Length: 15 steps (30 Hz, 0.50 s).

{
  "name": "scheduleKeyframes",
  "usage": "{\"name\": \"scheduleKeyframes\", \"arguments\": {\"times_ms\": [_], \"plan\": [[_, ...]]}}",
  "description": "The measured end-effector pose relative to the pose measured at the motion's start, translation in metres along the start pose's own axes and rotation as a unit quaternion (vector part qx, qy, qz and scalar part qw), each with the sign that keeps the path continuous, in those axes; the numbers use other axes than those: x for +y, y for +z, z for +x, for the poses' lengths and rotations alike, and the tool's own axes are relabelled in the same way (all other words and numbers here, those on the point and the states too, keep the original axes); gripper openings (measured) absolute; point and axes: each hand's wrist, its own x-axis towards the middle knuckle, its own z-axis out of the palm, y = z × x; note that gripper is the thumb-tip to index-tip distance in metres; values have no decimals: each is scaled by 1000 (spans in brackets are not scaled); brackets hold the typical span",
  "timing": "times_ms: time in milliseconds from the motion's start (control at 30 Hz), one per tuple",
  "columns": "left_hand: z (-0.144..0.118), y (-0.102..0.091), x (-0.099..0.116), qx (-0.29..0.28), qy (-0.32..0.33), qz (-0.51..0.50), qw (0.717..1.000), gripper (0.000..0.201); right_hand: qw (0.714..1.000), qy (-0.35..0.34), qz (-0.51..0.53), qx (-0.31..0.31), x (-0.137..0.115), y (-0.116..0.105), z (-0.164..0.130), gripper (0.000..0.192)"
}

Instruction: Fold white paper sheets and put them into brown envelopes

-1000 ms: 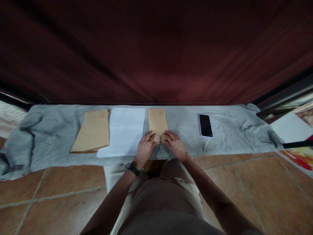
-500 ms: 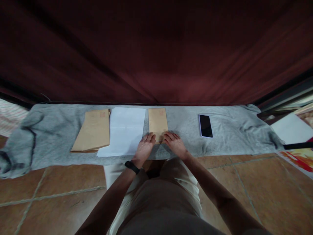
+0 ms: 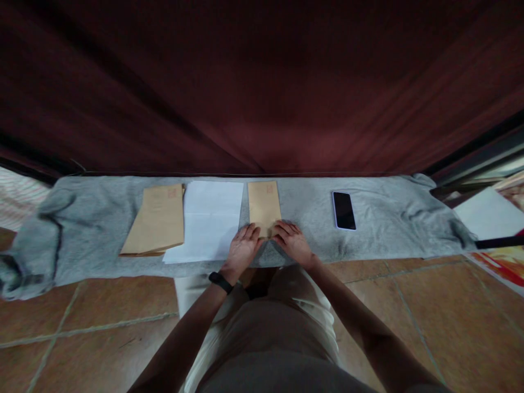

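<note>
A narrow brown envelope (image 3: 264, 204) lies flat on a grey cloth (image 3: 376, 240) spread over the tiled floor. My left hand (image 3: 243, 248) rests with flat fingers on the envelope's near left corner. My right hand (image 3: 293, 240) presses its near right corner the same way. Both hands cover the envelope's near edge, so what lies under the fingers is hidden. A black band sits on my left wrist.
White sheets of paper (image 3: 210, 218) lie left of the envelope, and a stack of brown envelopes (image 3: 156, 221) further left. A black phone (image 3: 344, 210) lies to the right. A dark red curtain (image 3: 262, 82) hangs behind. Papers and a white sheet (image 3: 489, 215) sit at far right.
Both hands have stayed on the envelope's near edge; the fingertips have shifted slightly inward toward each other. The envelope has not moved.
</note>
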Motion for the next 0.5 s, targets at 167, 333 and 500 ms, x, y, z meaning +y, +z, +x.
{"name": "scheduleKeyframes", "arguments": {"times_ms": [167,333,500], "plan": [[-5,-2,2,7,-1,-11,1000,42,998,-55,29,12,8,-1,-6,33],[-6,3,4,29,5,-36,999,51,997,-63,34,37,6,3,-6,35],[-1,6,3,16,3,-43,999,33,997,-58,36,37,10,8,-4,29]]}}
